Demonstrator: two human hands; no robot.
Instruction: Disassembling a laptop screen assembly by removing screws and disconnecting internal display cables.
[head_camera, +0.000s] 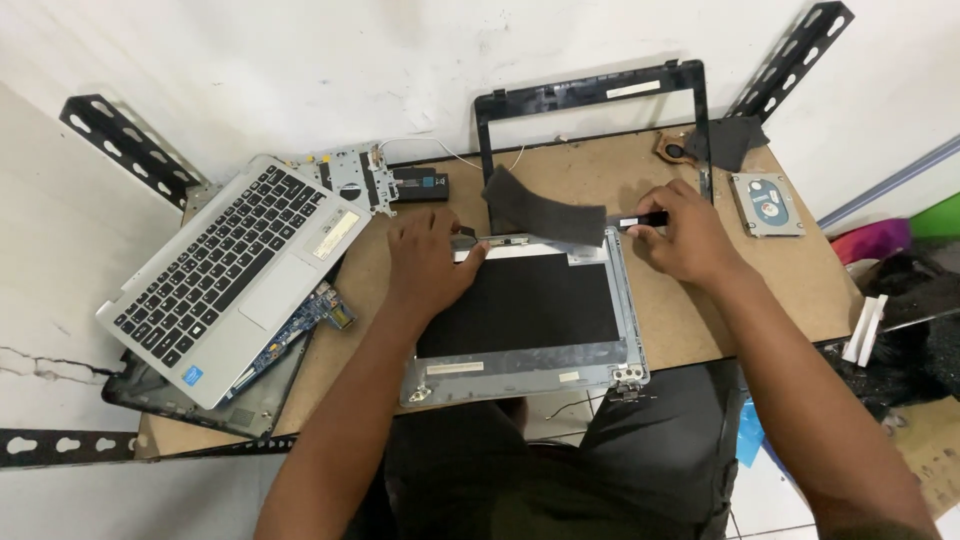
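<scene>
A silver laptop lid back cover (520, 375) with a black inner sheet lies in front of me on the brown table (690, 330). My left hand (428, 262) rests on its top left edge, fingertips pressing a small strip near the cover's upper rim. My right hand (685, 232) sits past the cover's top right corner and pinches a thin black strip-like part (640, 219). A dark foam-like piece (540, 210) lies across the cover's top edge between my hands.
A black screen bezel (590, 95) leans against the white wall. A silver keyboard deck (225, 265) sits tilted at the left over a circuit board (310, 320) and a dark base. A metal bracket (350, 175), a hard drive (767, 203) and black cloth (738, 140) lie at the back.
</scene>
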